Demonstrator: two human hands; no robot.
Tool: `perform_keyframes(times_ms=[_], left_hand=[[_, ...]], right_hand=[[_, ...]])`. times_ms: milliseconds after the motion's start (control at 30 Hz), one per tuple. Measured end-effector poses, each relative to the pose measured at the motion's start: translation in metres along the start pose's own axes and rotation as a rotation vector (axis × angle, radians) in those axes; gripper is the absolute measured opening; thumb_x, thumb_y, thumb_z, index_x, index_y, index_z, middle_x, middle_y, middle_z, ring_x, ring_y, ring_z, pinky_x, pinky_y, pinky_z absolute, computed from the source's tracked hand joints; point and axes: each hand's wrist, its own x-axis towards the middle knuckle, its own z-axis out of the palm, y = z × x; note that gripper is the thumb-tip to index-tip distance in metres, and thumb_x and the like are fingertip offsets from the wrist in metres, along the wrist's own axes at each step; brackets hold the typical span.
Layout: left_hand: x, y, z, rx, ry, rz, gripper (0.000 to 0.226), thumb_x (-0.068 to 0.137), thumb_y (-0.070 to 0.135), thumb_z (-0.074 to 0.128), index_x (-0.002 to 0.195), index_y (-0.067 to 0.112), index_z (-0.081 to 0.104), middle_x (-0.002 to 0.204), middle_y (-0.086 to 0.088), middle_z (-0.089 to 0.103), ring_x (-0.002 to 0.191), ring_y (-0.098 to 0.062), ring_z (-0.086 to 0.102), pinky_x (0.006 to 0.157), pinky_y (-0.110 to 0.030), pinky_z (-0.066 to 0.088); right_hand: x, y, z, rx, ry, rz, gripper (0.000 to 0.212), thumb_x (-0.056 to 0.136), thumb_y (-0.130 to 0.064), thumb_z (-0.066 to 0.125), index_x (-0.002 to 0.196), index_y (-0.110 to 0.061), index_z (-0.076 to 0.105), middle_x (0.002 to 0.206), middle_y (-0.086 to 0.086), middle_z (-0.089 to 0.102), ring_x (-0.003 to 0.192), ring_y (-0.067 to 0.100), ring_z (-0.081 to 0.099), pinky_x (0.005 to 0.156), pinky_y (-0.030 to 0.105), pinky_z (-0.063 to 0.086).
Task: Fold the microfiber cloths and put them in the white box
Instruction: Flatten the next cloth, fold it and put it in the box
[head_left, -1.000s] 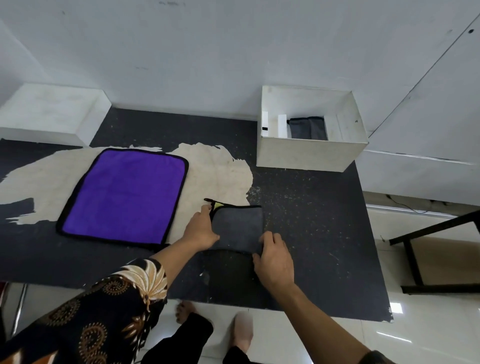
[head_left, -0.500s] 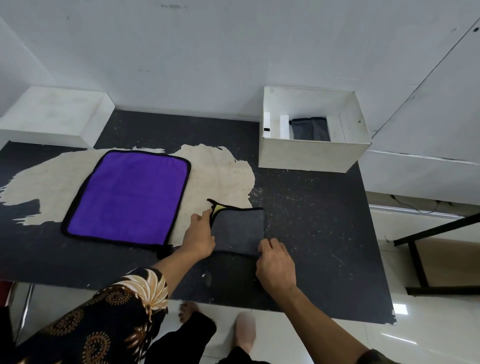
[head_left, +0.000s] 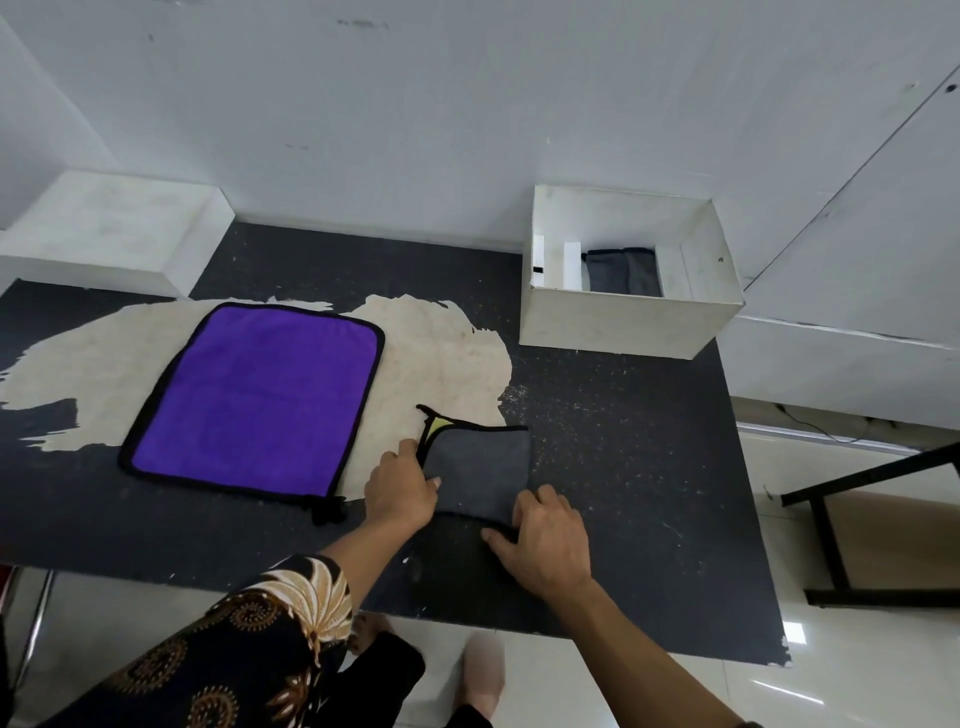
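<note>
Head view: a folded grey cloth (head_left: 480, 470) with black trim lies on the black tabletop (head_left: 649, 493) just below the centre of the frame, and a sliver of yellow-green lining shows at its upper left corner. The left hand (head_left: 402, 491) pinches the cloth's left edge, thumb on top. The right hand (head_left: 548, 540) has its fingers curled over the lower right corner and grips it. A patterned sleeve (head_left: 249, 639) covers the left arm at the lower left.

The white box (head_left: 623, 325) stands open at the upper right of the tabletop, well apart from the hands, with only speckled black surface between it and the cloth. A grey cloth (head_left: 621, 270) lies inside it between white dividers.

To the left, a purple cloth (head_left: 254, 395) with a black border lies spread flat on a pale worn patch (head_left: 441, 358). A white block (head_left: 114, 234) sits in the upper left corner against the wall. A black metal frame (head_left: 857, 493) stands on the tiled floor (head_left: 857, 649) at the right edge
</note>
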Motion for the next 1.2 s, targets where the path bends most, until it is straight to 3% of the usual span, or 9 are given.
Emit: perform_keyframes(times_ms=[100,200,333,433,567,767,900,1067,1200], left_hand=[[0.001,0.002,0.0,0.023,0.01,0.006,0.051,0.091,0.03,0.064,0.134,0.014,0.042,0.117,-0.01,0.062,0.102,-0.027,0.061,0.084,-0.042,0.052],[0.002,0.007,-0.001,-0.003,0.023,-0.001,0.043,0.095,0.026,0.058,0.134,0.011,0.044,0.122,-0.011,0.058,0.106,-0.027,0.059,0.085,-0.038,0.051],[0.004,0.009,-0.004,-0.011,-0.016,-0.018,0.04,0.098,0.023,0.054,0.134,0.009,0.044,0.124,-0.013,0.053,0.107,-0.028,0.057,0.084,-0.036,0.048],[0.007,0.008,-0.007,0.015,-0.066,-0.027,0.041,0.096,0.024,0.056,0.132,0.009,0.042,0.119,-0.012,0.058,0.104,-0.026,0.059,0.081,-0.034,0.049],[0.005,0.006,-0.013,0.042,-0.121,-0.023,0.052,0.092,0.025,0.064,0.135,0.012,0.039,0.124,-0.01,0.057,0.106,-0.025,0.059,0.08,-0.032,0.049],[-0.01,-0.007,-0.017,0.285,0.075,0.299,0.069,0.09,0.029,0.063,0.148,0.022,0.027,0.139,-0.012,0.033,0.118,-0.028,0.045,0.093,-0.038,0.046],[-0.012,-0.011,-0.017,0.415,-0.008,0.4,0.07,0.093,0.031,0.06,0.152,0.024,0.025,0.139,-0.013,0.033,0.115,-0.028,0.047,0.093,-0.038,0.048],[-0.015,-0.008,-0.014,0.285,-0.178,0.279,0.07,0.096,0.029,0.056,0.155,0.025,0.019,0.124,-0.01,0.048,0.104,-0.024,0.057,0.089,-0.033,0.05],[-0.016,-0.001,-0.013,0.187,-0.201,0.219,0.073,0.094,0.027,0.061,0.155,0.025,0.02,0.128,-0.011,0.05,0.115,-0.025,0.054,0.095,-0.032,0.045]], right_hand=[[0.007,-0.005,-0.008,0.06,0.023,0.011,0.049,0.085,-0.072,0.047,0.088,-0.024,0.057,0.099,-0.002,0.051,0.092,0.015,0.051,0.082,0.032,0.048],[0.023,-0.013,-0.016,0.163,0.099,0.055,0.034,0.091,-0.056,0.054,0.092,-0.022,0.055,0.106,0.0,0.047,0.097,0.016,0.051,0.082,0.032,0.05],[0.044,-0.016,-0.019,0.155,-0.017,0.158,0.033,0.093,-0.035,0.061,0.12,-0.018,0.051,0.127,0.008,0.039,0.112,0.026,0.05,0.092,0.035,0.049],[0.046,-0.013,-0.018,0.141,-0.073,0.207,0.036,0.093,-0.035,0.061,0.125,-0.022,0.049,0.128,0.009,0.037,0.112,0.027,0.049,0.089,0.036,0.049],[0.043,-0.017,-0.014,0.089,0.019,0.223,0.041,0.092,-0.036,0.061,0.126,-0.02,0.044,0.13,0.01,0.034,0.114,0.027,0.044,0.084,0.035,0.051],[0.047,-0.027,-0.01,0.062,0.005,0.173,0.051,0.094,-0.027,0.059,0.14,-0.017,0.036,0.137,0.013,0.027,0.117,0.028,0.042,0.085,0.034,0.05],[0.046,-0.029,-0.011,0.09,-0.038,0.228,0.056,0.092,-0.024,0.062,0.141,-0.021,0.035,0.136,0.014,0.026,0.115,0.03,0.047,0.085,0.035,0.049],[0.039,-0.029,-0.013,0.268,-0.042,0.379,0.064,0.089,-0.025,0.066,0.137,-0.014,0.026,0.132,0.015,0.038,0.101,0.032,0.06,0.072,0.032,0.042],[0.04,-0.021,-0.017,0.458,-0.116,0.536,0.046,0.088,-0.026,0.067,0.122,-0.009,0.042,0.114,0.012,0.062,0.1,0.029,0.063,0.075,0.033,0.048]])
